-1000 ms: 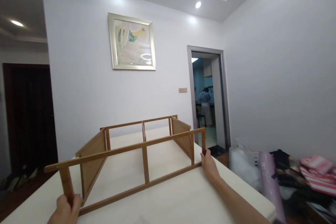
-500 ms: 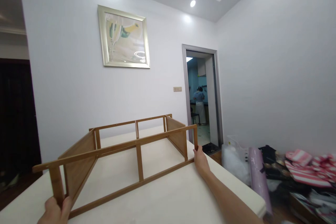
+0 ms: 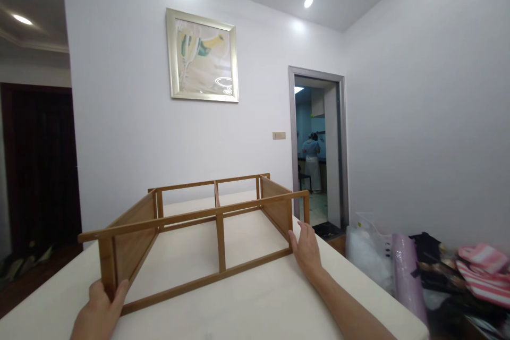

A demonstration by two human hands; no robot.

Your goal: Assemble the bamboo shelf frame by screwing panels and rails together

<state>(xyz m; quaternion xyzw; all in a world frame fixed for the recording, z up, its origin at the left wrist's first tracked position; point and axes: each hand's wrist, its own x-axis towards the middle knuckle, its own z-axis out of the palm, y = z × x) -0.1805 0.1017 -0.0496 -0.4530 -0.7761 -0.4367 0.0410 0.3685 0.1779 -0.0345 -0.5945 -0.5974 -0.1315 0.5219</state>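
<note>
A brown wooden shelf rack (image 3: 221, 239) lies on its side on a white tabletop (image 3: 223, 305), with slatless side frames and solid panels at both ends. My left hand (image 3: 99, 303) is closed around the rack's near left corner, thumb on the inner side and fingers on the outer. At the near right corner is my right hand (image 3: 308, 249), its fingers extended and slightly apart, touching the wood by the right panel. Part of the right end bar is hidden behind this hand.
A doorway (image 3: 319, 143) at the back right shows a person (image 3: 311, 162) standing in another room. On the floor at right lie a purple roll (image 3: 407, 276), clear plastic wrap (image 3: 368, 257) and pink striped cloth (image 3: 484, 271). A framed picture (image 3: 203, 56) hangs on the wall.
The view has turned left, so everything appears further right. My right hand has loosened from the end bar and its fingers have straightened. My left hand keeps its hold.
</note>
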